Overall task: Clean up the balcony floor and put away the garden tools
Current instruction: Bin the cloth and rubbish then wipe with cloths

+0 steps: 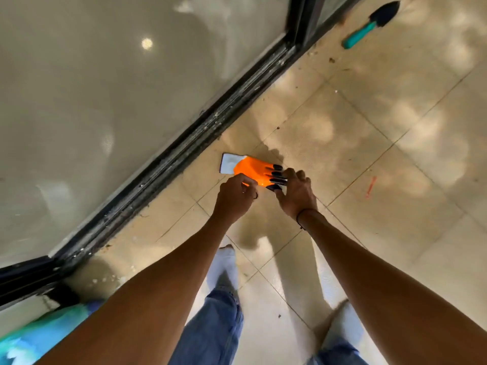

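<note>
Setting: tiled balcony floor (342, 159), beige, sun-dappled, bounded on my left by a black sliding-door track (210, 119) running diagonally, with glossy indoor flooring beyond it.

Item 1: orange garden glove (253, 172), white cuff, black claw tips on the fingers. It was just above the tiles, near the track, between my two hands; I could not tell whether it touched the floor.

Item 2: my left hand (234, 196). Fingers curled, pinching the glove's near edge at the palm side.

Item 3: my right hand (296, 192). Fingers bent over the clawed fingertips of the glove, touching them; how firmly they gripped, I could not tell. A thin dark band sat on that wrist.

Item 4: hand trowel (374, 23), black blade, teal handle, lying flat on the tiles well apart from the glove, at the far end by the door frame.

Item 5: soil crumbs (331, 60) scattered on the tiles along the track.

Item 6: my legs in blue jeans (213, 330), white socks (224, 267) on the tiles below my arms.

Item 7: a blurred teal-and-blue object (39, 335) at the lower left corner, not identifiable.
</note>
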